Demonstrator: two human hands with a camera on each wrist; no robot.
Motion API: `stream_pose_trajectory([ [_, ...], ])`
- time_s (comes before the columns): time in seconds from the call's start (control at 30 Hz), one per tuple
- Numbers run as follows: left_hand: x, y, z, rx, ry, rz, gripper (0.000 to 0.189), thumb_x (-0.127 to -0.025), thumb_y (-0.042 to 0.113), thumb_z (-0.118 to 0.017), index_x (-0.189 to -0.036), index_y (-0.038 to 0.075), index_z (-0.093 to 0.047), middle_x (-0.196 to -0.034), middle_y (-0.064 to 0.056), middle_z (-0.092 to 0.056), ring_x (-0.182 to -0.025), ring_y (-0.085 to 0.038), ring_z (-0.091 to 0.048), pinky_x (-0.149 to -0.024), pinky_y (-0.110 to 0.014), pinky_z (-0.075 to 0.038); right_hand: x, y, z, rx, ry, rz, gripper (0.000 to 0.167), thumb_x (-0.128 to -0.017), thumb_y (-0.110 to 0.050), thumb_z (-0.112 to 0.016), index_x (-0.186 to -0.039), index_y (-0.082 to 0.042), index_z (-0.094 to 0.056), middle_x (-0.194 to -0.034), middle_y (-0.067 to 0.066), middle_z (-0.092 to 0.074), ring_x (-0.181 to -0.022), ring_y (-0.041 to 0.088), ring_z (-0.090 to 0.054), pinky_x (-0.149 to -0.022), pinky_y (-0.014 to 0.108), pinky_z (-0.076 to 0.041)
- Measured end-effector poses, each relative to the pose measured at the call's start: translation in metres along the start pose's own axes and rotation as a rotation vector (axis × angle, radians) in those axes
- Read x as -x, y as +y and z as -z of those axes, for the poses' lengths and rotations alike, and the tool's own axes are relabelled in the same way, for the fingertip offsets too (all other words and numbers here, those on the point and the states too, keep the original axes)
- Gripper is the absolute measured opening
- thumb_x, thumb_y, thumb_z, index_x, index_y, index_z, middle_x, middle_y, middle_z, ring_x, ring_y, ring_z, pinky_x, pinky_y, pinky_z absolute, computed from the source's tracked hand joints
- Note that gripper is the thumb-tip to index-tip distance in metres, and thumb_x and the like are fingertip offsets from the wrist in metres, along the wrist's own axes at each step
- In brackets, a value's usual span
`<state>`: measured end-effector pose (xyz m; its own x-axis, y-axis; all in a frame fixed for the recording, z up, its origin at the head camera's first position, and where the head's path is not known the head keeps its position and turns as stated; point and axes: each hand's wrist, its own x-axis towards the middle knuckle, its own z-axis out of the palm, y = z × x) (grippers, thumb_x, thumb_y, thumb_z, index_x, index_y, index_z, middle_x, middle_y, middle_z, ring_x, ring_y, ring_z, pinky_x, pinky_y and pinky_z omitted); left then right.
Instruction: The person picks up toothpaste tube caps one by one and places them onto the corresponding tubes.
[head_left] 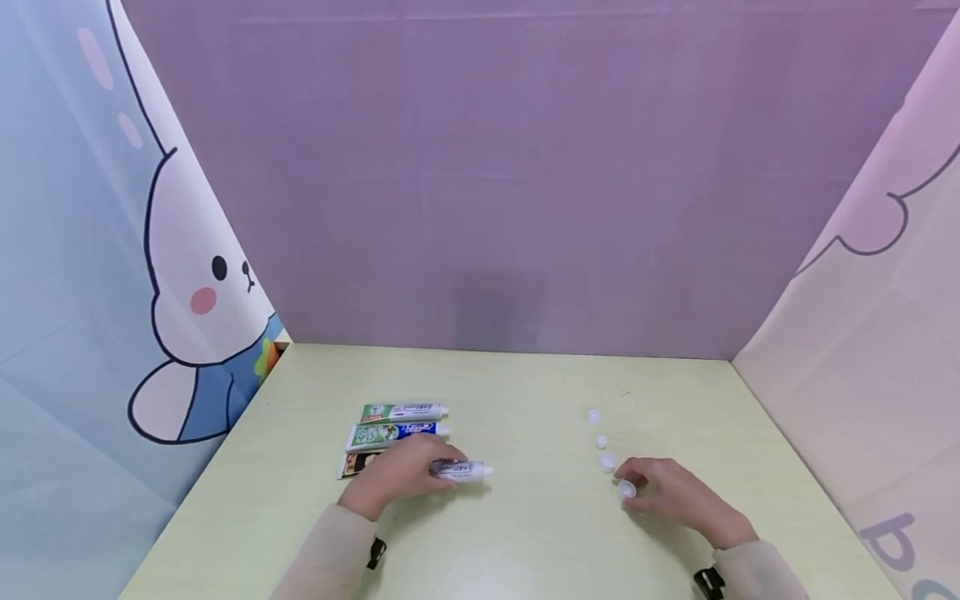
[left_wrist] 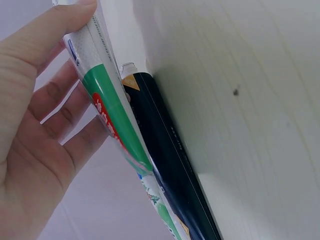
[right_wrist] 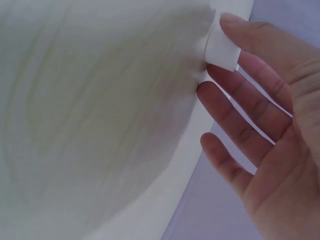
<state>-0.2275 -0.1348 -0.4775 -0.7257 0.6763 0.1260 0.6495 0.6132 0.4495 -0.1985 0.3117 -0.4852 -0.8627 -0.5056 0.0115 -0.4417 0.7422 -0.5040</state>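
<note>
My left hand (head_left: pixel 405 471) grips a white and green toothpaste tube (left_wrist: pixel 95 55) between thumb and fingers, its capless-looking nozzle pointing right in the head view. Just beyond it on the table lies a dark toothpaste tube (left_wrist: pixel 160 130), partly covered by the hand in the head view. Farther back, a blue and green tube (head_left: pixel 390 435) and a green and white tube (head_left: pixel 402 412) are laid side by side. On the right, my right hand (head_left: pixel 671 496) pinches a small white cap (right_wrist: pixel 222 45) at the table surface, the other fingers spread.
Several white caps run in a loose row beyond the right hand, including a near one (head_left: pixel 607 462), a small one (head_left: pixel 602 442) and a far one (head_left: pixel 594 417). A purple cloth (head_left: pixel 487 183) closes off the table's back edge, with printed cloths at both sides.
</note>
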Motion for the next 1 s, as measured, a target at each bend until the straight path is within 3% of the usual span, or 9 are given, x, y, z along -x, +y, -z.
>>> stream_pose_trajectory([
  [0.2, -0.002, 0.002, -0.001, 0.002, -0.001, -0.001, 0.032, -0.085, 0.024, -0.082, -0.115, 0.017, -0.076, -0.106, 0.011, -0.071, -0.088, 0.001, -0.059, -0.078, -0.021, -0.052, -0.001, -0.001, 0.0, 0.005, -0.006, 0.007, 0.026, -0.083, -0.016, -0.081, -0.107, -0.013, -0.071, -0.097, -0.013, -0.067, -0.087, 0.006, -0.063, -0.075, 0.029, -0.053],
  [0.47, -0.005, 0.004, -0.001, -0.015, -0.018, 0.014, 0.032, -0.086, 0.024, -0.082, -0.117, 0.019, -0.075, -0.11, 0.01, -0.071, -0.095, -0.001, -0.061, -0.085, -0.025, -0.052, 0.0, -0.003, 0.001, -0.033, -0.009, 0.011, 0.026, -0.083, -0.014, -0.082, -0.106, -0.011, -0.071, -0.098, -0.009, -0.067, -0.086, 0.007, -0.063, -0.074, 0.028, -0.054],
  [1.0, -0.009, 0.012, 0.002, -0.026, -0.012, 0.007, 0.033, -0.085, 0.025, -0.082, -0.117, 0.018, -0.075, -0.107, 0.011, -0.07, -0.089, 0.0, -0.058, -0.081, -0.023, -0.051, -0.004, -0.019, 0.002, -0.073, 0.005, 0.031, 0.028, -0.082, -0.01, -0.081, -0.108, -0.006, -0.071, -0.103, -0.004, -0.067, -0.086, 0.01, -0.063, -0.072, 0.027, -0.055],
])
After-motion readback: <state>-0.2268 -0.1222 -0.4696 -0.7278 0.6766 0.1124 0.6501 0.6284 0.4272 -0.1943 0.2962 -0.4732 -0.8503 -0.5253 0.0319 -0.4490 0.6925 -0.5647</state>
